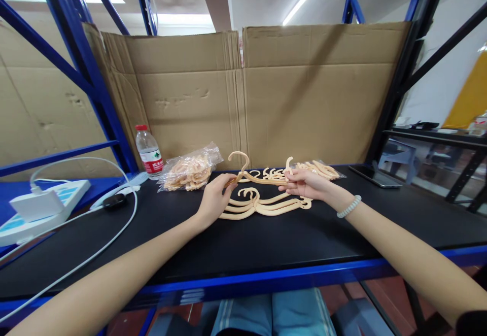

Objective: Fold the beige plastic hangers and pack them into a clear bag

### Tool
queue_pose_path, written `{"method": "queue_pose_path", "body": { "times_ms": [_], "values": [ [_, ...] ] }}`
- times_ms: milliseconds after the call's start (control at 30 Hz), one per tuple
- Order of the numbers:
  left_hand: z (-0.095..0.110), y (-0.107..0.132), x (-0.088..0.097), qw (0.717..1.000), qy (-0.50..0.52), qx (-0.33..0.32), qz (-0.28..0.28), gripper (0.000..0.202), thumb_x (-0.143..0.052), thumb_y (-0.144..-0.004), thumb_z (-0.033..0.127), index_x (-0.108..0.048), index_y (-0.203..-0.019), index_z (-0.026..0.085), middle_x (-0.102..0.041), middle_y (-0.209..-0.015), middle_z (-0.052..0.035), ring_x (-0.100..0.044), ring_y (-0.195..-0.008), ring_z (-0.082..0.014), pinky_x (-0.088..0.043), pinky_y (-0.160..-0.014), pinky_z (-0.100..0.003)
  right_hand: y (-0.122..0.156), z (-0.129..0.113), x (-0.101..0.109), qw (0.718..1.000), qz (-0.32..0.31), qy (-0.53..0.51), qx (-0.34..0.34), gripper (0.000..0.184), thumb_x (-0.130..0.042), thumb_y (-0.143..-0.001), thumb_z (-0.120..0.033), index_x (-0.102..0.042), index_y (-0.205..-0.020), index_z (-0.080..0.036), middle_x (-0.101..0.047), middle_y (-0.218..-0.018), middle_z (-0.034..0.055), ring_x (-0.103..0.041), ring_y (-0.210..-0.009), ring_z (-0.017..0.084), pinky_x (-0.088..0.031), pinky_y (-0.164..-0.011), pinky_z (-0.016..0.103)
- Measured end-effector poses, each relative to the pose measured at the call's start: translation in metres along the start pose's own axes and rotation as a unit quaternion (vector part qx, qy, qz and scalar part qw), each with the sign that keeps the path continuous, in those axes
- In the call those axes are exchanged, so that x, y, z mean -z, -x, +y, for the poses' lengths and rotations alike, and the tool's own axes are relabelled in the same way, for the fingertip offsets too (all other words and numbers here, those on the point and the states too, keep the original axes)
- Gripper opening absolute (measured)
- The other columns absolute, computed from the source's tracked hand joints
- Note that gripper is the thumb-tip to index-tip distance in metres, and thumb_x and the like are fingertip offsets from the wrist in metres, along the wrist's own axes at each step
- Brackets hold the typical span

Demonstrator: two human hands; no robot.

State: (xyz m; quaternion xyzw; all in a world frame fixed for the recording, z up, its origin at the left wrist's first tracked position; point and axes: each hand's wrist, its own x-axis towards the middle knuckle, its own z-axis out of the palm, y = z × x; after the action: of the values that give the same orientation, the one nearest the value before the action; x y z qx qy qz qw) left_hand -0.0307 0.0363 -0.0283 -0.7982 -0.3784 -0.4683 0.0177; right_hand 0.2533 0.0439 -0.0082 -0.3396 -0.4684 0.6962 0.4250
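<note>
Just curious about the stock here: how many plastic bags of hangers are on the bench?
2. The left bag lies beside the water bottle; the right bag lies just behind the hanger held by left hand and right hand. Others may be hidden.

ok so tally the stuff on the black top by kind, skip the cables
water bottle: 1
bag of hangers: 2
loose hanger stack: 1, too overlapped to count singly
hanger, held by left hand and right hand: 1
dark flat device: 1
small black object: 1
total: 7
</note>
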Motion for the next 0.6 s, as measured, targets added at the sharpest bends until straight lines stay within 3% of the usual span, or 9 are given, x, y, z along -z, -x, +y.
{"method": "queue_pose_path", "body": {
  "times_ms": [300, 600],
  "values": [
    [0.001, 0.002, 0.0, 1.0, -0.01, -0.02, -0.004, 0.011, -0.048, -0.088, 0.023, -0.057, -0.094, 0.02, -0.065, -0.089, -0.0033, -0.061, -0.084, -0.0163, -0.049, -0.079, -0.028, -0.007, 0.011, -0.002, 0.996, 0.038, 0.035, 0.078, 0.017, -0.058, -0.082, -0.005, -0.048, -0.073, -0.017, -0.057, -0.066, 0.0001, -0.068, -0.066, 0.013, -0.056, -0.056, 0.017],
    [0.006, 0.003, -0.002, 0.999, 0.014, 0.026, -0.011, 0.014, -0.048, -0.088, 0.021, -0.059, -0.096, 0.018, -0.068, -0.093, -0.0047, -0.063, -0.085, -0.0169, -0.049, -0.08, -0.028, -0.007, 0.018, -0.008, 0.983, 0.081, 0.024, 0.16, 0.023, -0.07, -0.07, -0.008, -0.05, -0.07, -0.018, -0.057, -0.068, -0.0022, -0.063, -0.06, 0.01, -0.058, -0.064, 0.024]
  ]
}}
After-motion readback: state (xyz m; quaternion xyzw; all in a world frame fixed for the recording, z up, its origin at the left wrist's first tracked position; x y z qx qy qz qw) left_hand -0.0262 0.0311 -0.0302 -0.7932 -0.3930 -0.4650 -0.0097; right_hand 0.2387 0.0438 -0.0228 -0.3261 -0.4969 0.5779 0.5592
